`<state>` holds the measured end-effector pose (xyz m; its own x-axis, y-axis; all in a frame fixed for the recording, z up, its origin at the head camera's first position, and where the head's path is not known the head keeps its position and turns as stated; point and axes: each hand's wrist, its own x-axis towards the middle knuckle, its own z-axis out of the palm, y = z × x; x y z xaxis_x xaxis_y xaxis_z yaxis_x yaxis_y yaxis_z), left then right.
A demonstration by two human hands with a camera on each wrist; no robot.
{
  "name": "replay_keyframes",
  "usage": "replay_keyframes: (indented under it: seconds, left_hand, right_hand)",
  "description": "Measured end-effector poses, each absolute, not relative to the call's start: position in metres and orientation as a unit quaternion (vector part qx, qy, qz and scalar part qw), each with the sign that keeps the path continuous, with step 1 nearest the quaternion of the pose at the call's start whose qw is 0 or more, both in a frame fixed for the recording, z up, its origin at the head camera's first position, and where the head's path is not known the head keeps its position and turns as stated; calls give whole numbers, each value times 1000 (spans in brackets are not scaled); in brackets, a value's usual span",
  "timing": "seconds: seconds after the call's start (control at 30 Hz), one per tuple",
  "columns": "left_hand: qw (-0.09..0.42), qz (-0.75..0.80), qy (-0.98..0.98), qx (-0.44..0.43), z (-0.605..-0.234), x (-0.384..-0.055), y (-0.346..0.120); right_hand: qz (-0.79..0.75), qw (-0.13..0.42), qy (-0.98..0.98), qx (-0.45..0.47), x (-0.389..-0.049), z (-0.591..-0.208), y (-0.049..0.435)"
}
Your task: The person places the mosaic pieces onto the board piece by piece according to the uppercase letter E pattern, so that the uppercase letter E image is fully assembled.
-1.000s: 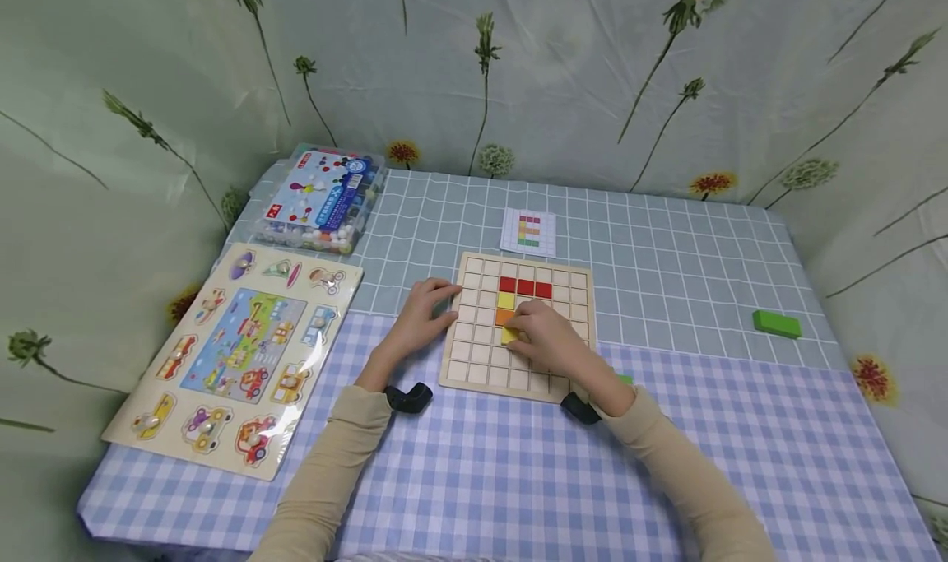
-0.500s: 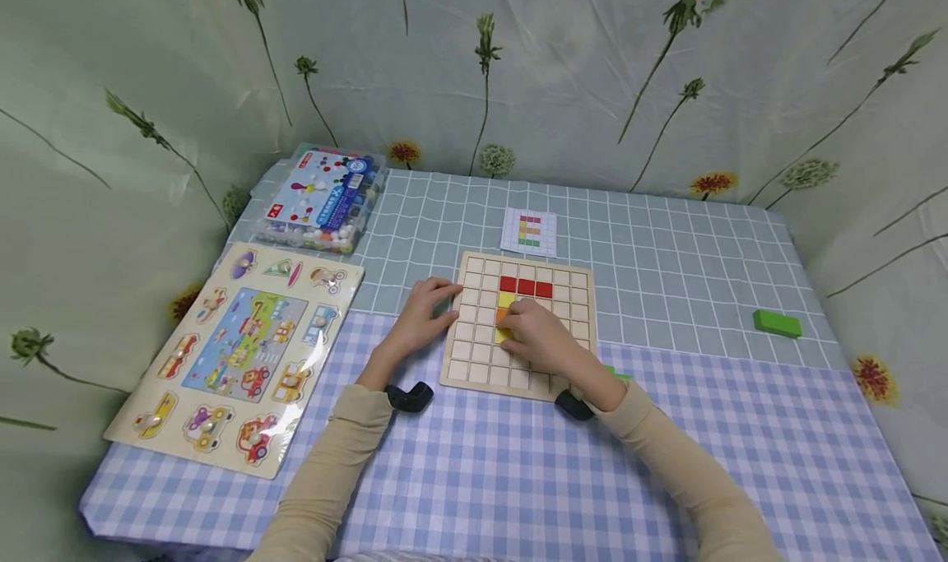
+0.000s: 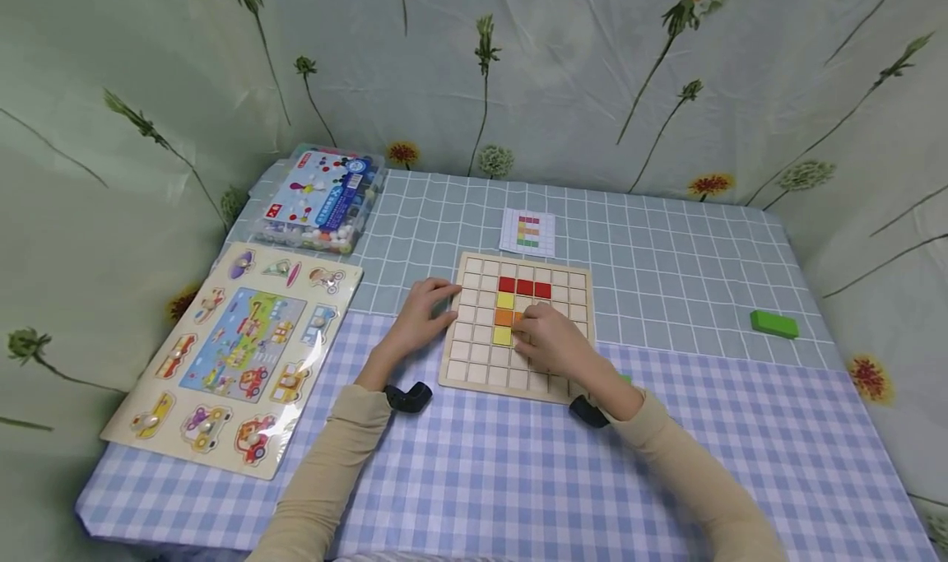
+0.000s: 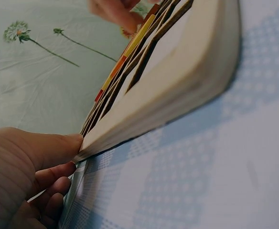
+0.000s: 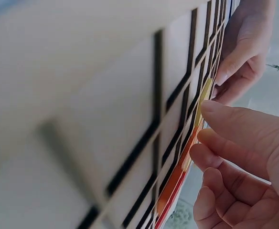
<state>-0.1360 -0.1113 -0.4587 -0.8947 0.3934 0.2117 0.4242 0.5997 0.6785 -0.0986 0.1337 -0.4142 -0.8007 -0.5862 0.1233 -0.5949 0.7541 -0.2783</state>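
A wooden grid board point(image 3: 460, 350) lies on the table. Set in its cells are several red tiles point(image 3: 525, 288), an upper yellow tile point(image 3: 505, 300), orange tiles point(image 3: 504, 318) and a lower yellow tile point(image 3: 502, 336). My left hand point(image 3: 420, 318) rests its thumb and fingertips against the board's left edge; in the left wrist view the thumb point(image 4: 53, 149) touches the rim. Over the middle of the board is my right hand point(image 3: 557, 340), beside the orange and lower yellow tiles. Its thumb point(image 5: 240, 124) and fingers stand apart, with no tile visible between them.
Behind the board lies a pattern card point(image 3: 528, 232). A peg puzzle point(image 3: 296, 430) and a clear box of beads point(image 3: 318, 196) stand at left. One green block point(image 3: 773, 324) lies far right; another green piece point(image 3: 626, 378) shows partly behind the right wrist.
My right hand has drawn back slightly to the right, uncovering the lower yellow tile in its cell and part of an orange tile. My left hand has stayed at the board's edge.
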Motion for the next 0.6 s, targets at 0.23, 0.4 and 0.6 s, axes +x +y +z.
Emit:
replay_keyframes:
  seconds: [0.23,0.4,0.6]
  left_hand:
    - [26,-378,-897,-228,-461,-137,-112]
    - [19,-383,-896,-226,-461,-137,-111]
    - [20,-388,-893,-226,-460,-137,-110]
  right_hand:
    - [157,28,-942,296,-89,-414,157]
    - [154,32,-948,276,-81,-413,175]
    - [150,25,-957,249,-73,-413,199]
